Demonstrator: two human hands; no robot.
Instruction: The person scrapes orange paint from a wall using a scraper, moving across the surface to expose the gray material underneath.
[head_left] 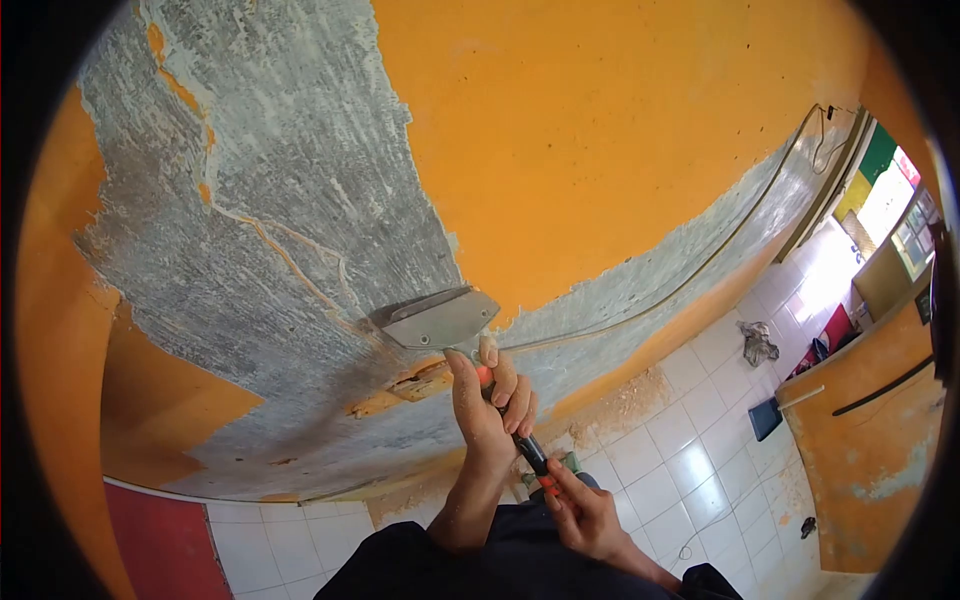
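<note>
A wide metal scraper with a black and orange handle lies with its blade against the wall, at the border between bare grey plaster and orange paint. My left hand is closed round the upper part of the handle, close to the blade. Lower down, my right hand grips the handle's end. A thin cable runs along the wall beside the blade. Just under the blade there is a rough, damaged opening in the wall.
White floor tiles with scraped debris lie below the wall. A crumpled plastic bag and a dark blue object are on the floor to the right. A red surface shows at the lower left.
</note>
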